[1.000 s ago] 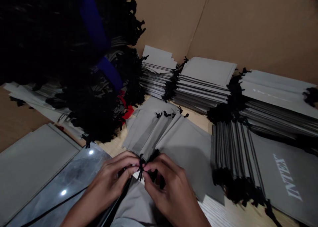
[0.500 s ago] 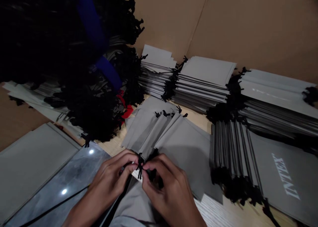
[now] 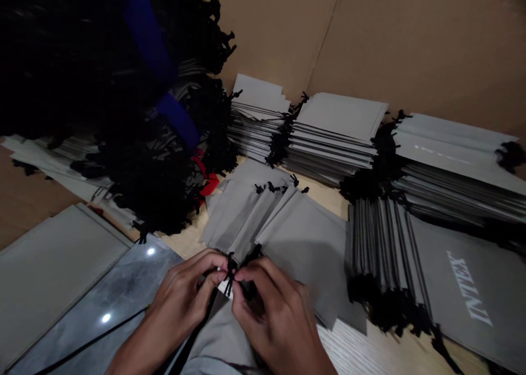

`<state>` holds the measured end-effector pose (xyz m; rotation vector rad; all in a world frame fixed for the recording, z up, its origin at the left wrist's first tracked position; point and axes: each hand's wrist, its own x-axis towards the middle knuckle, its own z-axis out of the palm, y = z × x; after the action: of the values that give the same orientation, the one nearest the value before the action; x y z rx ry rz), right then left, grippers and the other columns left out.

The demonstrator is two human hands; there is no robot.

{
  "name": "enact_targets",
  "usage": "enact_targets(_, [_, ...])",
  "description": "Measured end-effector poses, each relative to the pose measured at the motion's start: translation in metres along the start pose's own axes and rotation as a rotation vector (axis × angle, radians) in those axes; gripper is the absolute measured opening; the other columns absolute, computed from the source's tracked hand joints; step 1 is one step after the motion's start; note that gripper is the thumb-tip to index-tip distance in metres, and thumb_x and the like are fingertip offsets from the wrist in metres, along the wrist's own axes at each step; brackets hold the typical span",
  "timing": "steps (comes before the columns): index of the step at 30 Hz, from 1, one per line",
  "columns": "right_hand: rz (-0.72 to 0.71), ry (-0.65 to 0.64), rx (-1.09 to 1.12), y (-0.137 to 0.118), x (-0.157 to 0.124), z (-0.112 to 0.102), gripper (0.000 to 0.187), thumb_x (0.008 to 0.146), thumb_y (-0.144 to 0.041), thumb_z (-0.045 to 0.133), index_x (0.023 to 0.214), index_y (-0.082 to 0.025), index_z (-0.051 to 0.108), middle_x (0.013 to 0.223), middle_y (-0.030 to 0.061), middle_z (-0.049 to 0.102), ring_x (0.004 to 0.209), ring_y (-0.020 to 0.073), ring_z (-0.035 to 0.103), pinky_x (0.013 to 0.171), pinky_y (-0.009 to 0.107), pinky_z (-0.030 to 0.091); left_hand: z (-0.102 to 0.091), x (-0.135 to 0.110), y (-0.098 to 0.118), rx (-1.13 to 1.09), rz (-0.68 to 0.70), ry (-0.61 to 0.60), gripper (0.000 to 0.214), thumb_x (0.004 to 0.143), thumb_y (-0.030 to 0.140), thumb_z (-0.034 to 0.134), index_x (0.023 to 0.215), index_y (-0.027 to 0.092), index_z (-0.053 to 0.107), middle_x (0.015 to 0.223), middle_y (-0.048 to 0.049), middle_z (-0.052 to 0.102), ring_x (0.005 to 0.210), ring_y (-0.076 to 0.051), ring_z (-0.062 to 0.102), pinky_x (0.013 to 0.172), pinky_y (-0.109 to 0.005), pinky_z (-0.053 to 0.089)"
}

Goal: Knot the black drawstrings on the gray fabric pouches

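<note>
My left hand [image 3: 181, 304] and my right hand [image 3: 273, 315] meet at the bottom centre, both pinching a thin black drawstring [image 3: 229, 273] with a knot in it. The cord belongs to a grey fabric pouch [image 3: 224, 347] lying under my hands. Just beyond my fingers a small fan of grey drawstring pouches [image 3: 263, 216] lies flat on the wooden table [image 3: 361, 356].
Stacks of grey pouches [image 3: 335, 134] line the back against a cardboard wall [image 3: 370, 35]. A fanned pile with an INTEX-printed pouch [image 3: 464, 287] lies at right. A dark heap of pouches with black cords [image 3: 123, 145] fills the left. Glossy sheets [image 3: 107, 293] lie at lower left.
My hands have shifted slightly left and nearer together around the cord's knot. The piles have not moved.
</note>
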<state>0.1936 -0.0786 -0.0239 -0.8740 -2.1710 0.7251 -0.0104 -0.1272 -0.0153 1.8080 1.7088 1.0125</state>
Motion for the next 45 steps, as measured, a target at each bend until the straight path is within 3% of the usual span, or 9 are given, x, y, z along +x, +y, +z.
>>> enact_targets(7, [-0.055, 0.098, -0.197, -0.006, 0.000, 0.008, 0.017, 0.114, -0.024, 0.046, 0.117, -0.023, 0.063, 0.102, 0.0028, 0.074, 0.084, 0.0212, 0.074, 0.071, 0.033, 0.048, 0.003, -0.003, 0.000, -0.012, -0.010, 0.037, 0.019, 0.105, 0.017, 0.059, 0.098, 0.027, 0.073, 0.087, 0.0064, 0.078, 0.077, -0.012, 0.074, 0.072, -0.017, 0.053])
enact_targets(15, [-0.057, 0.120, -0.243, -0.005, -0.001, 0.016, 0.016, 0.102, -0.019, 0.049, 0.112, -0.024, 0.060, 0.097, 0.0024, 0.069, 0.080, 0.0219, 0.069, 0.065, 0.035, 0.044, -0.002, -0.006, 0.002, -0.043, -0.070, -0.047, 0.020, 0.109, 0.025, 0.058, 0.106, 0.026, 0.078, 0.095, 0.0006, 0.080, 0.083, -0.016, 0.076, 0.077, -0.021, 0.059])
enact_targets(19, [-0.054, 0.129, -0.195, -0.004, 0.000, 0.017, 0.017, 0.094, -0.014, 0.052, 0.107, -0.024, 0.058, 0.095, 0.0011, 0.065, 0.080, 0.0206, 0.067, 0.066, 0.033, 0.042, -0.015, -0.013, 0.002, 0.001, -0.150, 0.051, 0.020, 0.108, 0.037, 0.066, 0.122, 0.028, 0.076, 0.112, -0.0031, 0.084, 0.086, -0.019, 0.079, 0.072, -0.022, 0.063])
enact_targets(21, [-0.066, 0.129, -0.191, -0.003, 0.001, 0.016, 0.016, 0.093, -0.014, 0.052, 0.105, -0.024, 0.057, 0.094, 0.0011, 0.064, 0.080, 0.0200, 0.066, 0.065, 0.033, 0.041, -0.023, -0.017, 0.008, 0.033, -0.145, 0.095, 0.022, 0.109, 0.038, 0.064, 0.126, 0.030, 0.075, 0.122, -0.0045, 0.083, 0.099, -0.022, 0.081, 0.082, -0.025, 0.065])
enact_targets(24, [-0.084, 0.141, -0.220, -0.001, 0.002, 0.016, 0.014, 0.093, -0.014, 0.051, 0.102, -0.023, 0.055, 0.091, 0.0006, 0.060, 0.077, 0.0195, 0.064, 0.064, 0.033, 0.041, -0.030, -0.017, 0.019, 0.085, -0.006, -0.039, 0.028, 0.112, 0.030, 0.059, 0.135, 0.034, 0.074, 0.134, -0.0044, 0.081, 0.120, -0.025, 0.079, 0.104, -0.030, 0.063])
enact_targets(26, [-0.101, 0.157, -0.230, -0.001, 0.002, 0.016, 0.015, 0.092, -0.013, 0.051, 0.102, -0.023, 0.056, 0.090, 0.0005, 0.060, 0.076, 0.0195, 0.063, 0.063, 0.033, 0.041, -0.032, -0.011, 0.024, 0.127, 0.068, -0.139, 0.033, 0.113, 0.027, 0.057, 0.141, 0.034, 0.072, 0.135, -0.0041, 0.082, 0.122, -0.024, 0.079, 0.107, -0.029, 0.061])
enact_targets(32, [-0.116, 0.190, -0.235, -0.001, 0.001, 0.016, 0.017, 0.090, -0.014, 0.053, 0.104, -0.023, 0.058, 0.091, 0.0007, 0.062, 0.076, 0.0201, 0.065, 0.062, 0.033, 0.043, -0.037, 0.005, 0.027, 0.172, 0.066, -0.184, 0.020, 0.112, 0.029, 0.061, 0.124, 0.031, 0.076, 0.118, -0.0021, 0.083, 0.098, -0.017, 0.081, 0.079, -0.019, 0.060])
enact_targets(39, [-0.148, 0.216, -0.313, -0.002, -0.002, 0.018, 0.020, 0.090, -0.017, 0.057, 0.109, -0.023, 0.059, 0.100, 0.0030, 0.069, 0.085, 0.0218, 0.070, 0.065, 0.035, 0.045, -0.044, 0.017, 0.026, 0.192, -0.057, -0.401, 0.015, 0.105, 0.030, 0.066, 0.117, 0.031, 0.076, 0.109, 0.0030, 0.079, 0.072, -0.011, 0.069, 0.060, -0.019, 0.050])
enact_targets(45, [-0.238, 0.049, -0.348, -0.005, 0.004, 0.012, 0.024, 0.084, -0.016, 0.069, 0.107, -0.022, 0.061, 0.092, -0.0006, 0.066, 0.082, 0.0211, 0.067, 0.062, 0.037, 0.045, -0.050, 0.033, 0.039, 0.269, -0.178, -0.518, 0.015, 0.090, 0.020, 0.069, 0.099, 0.028, 0.078, 0.086, 0.0058, 0.076, 0.068, -0.014, 0.065, 0.060, -0.022, 0.044])
